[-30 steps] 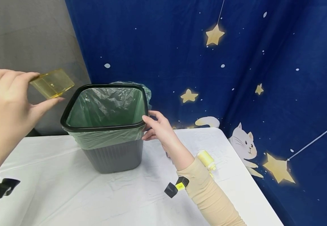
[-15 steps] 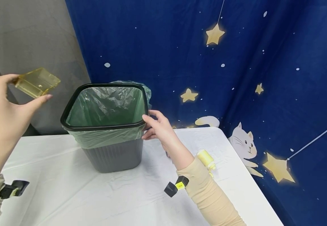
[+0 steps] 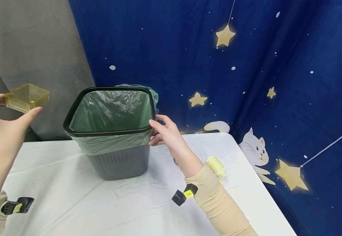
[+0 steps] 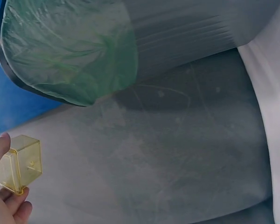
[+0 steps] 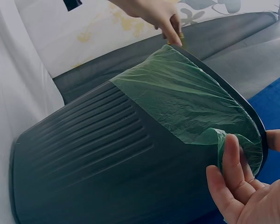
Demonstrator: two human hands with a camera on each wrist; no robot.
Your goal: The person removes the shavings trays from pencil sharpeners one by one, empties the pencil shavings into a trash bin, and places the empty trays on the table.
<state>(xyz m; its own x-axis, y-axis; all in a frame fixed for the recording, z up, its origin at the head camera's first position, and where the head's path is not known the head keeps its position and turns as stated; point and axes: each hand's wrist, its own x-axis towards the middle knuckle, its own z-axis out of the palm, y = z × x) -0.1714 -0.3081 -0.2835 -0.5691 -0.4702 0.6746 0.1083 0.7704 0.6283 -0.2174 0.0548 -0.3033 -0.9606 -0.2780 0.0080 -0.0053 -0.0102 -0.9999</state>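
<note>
My left hand [image 3: 2, 141] pinches a small see-through yellow plastic box [image 3: 26, 98] between thumb and fingers. It hangs in the air left of a grey trash bin [image 3: 117, 164], apart from it. In the left wrist view the same box [image 4: 29, 161] shows at the lower left. A green plastic bag [image 3: 111, 146] lines the bin, folded out over the sides beneath a black rim [image 3: 111, 133]. At the bin's right corner my right hand [image 3: 168, 135] grips the rim, thumb on top. The right wrist view shows its fingers [image 5: 231, 156] against the folded bag. The bin's bottom inside is hidden.
A white cloth covers the table [image 3: 85, 206] under the bin. Partly behind the right forearm lies a yellow bottle [image 3: 215, 165] on its side. A blue star-patterned curtain [image 3: 171, 49] hangs behind, with a grey surface [image 3: 35, 39] at the left.
My left hand has moved left with the yellow box, farther from the bin, and the box has tilted so its hollow shows. The right hand and bin have stayed put.
</note>
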